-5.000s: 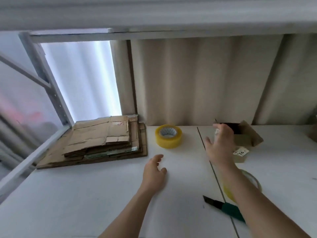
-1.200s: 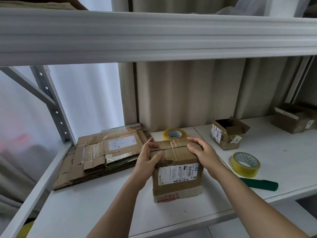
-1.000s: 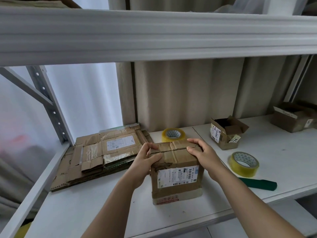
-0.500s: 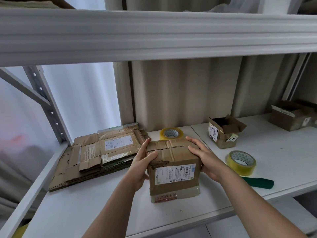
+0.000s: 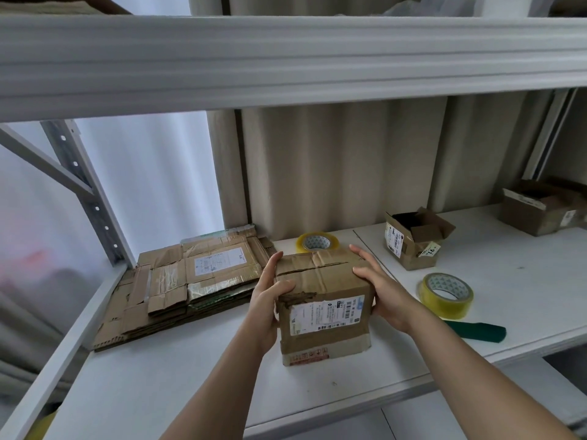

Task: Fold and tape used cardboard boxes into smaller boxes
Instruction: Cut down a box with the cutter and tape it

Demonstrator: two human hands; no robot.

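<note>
A used brown cardboard box point(image 5: 324, 309) with a white shipping label stands upright on the white shelf point(image 5: 190, 369), its top flaps folded down with a slit between them. My left hand point(image 5: 268, 300) presses its left side with the thumb on the front top edge. My right hand point(image 5: 381, 290) clasps its right side. A yellow tape roll point(image 5: 446, 295) lies to the right, and a second tape roll point(image 5: 317, 242) lies just behind the box. A pile of flattened cardboard point(image 5: 187, 284) rests at the left.
A small open box point(image 5: 413, 241) stands at the back right, and another open box point(image 5: 540, 206) sits at the far right. A green-handled cutter point(image 5: 476, 330) lies near the shelf's front edge. An upper shelf beam point(image 5: 286, 58) hangs overhead. A metal upright point(image 5: 85, 192) stands at the left.
Five seconds ago my hands were bare over the shelf. Since then the box has come between them, and over the last second both hands slid from its top down onto its sides.
</note>
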